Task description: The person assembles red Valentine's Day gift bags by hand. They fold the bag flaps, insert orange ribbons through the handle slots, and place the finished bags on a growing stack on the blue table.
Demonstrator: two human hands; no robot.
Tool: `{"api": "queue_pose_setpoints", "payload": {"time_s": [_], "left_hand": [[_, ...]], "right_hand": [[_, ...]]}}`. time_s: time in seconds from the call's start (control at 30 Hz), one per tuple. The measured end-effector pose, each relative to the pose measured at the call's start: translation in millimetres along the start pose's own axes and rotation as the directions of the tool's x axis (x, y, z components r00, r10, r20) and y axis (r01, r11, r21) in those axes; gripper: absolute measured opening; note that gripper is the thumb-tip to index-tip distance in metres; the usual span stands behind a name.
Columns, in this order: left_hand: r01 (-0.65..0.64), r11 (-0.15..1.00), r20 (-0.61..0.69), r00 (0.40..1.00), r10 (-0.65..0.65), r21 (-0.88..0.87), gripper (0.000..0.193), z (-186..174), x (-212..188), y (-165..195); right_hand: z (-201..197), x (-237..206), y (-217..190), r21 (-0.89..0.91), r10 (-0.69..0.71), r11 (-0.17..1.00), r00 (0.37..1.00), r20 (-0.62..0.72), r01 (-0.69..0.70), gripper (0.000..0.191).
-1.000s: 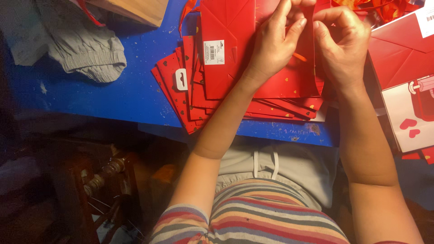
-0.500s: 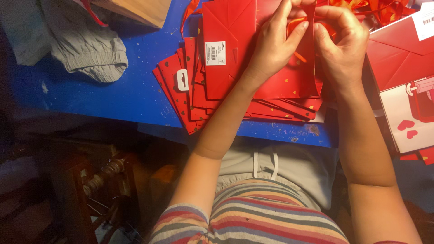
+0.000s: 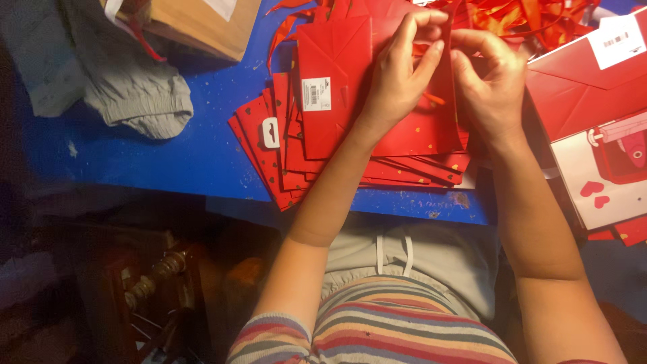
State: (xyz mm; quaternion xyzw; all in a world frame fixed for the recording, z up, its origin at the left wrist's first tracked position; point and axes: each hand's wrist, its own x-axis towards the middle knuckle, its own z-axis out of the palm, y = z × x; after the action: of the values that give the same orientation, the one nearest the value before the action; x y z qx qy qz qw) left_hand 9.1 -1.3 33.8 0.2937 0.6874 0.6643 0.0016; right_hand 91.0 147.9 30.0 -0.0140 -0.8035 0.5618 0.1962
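Both hands, left hand (image 3: 397,81) and right hand (image 3: 492,87), pinching flat red bag (image 3: 337,101), white label (image 3: 315,94) at left

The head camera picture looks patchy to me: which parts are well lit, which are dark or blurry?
Head view: the blue table and the red paper bag under the left hand and right hand are brightly lit, colours strongly saturated; below the table edge everything falls into deep shadow; the grey cloth at the left is dim and soft; the striped shirt at the bottom is slightly blurred.
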Motion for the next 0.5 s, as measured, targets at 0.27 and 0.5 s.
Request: {"api": "queue_pose_setpoints", "payload": {"time_s": [0.27,0.5], "left_hand": [[0.087,0.988,0.054,0.994,-0.094,0.124,0.032,1,-4,-3],[0.075,0.991,0.02,0.997,-0.078,0.108,0.04,3,-4,-5]], "right_hand": [[-2,2,-12,-0.028,0.034,0.999,0.999,-0.003,-0.035,0.027],[-1,1,-20,0.01,0.063,0.998,0.998,-0.001,-0.063,0.022]]}}
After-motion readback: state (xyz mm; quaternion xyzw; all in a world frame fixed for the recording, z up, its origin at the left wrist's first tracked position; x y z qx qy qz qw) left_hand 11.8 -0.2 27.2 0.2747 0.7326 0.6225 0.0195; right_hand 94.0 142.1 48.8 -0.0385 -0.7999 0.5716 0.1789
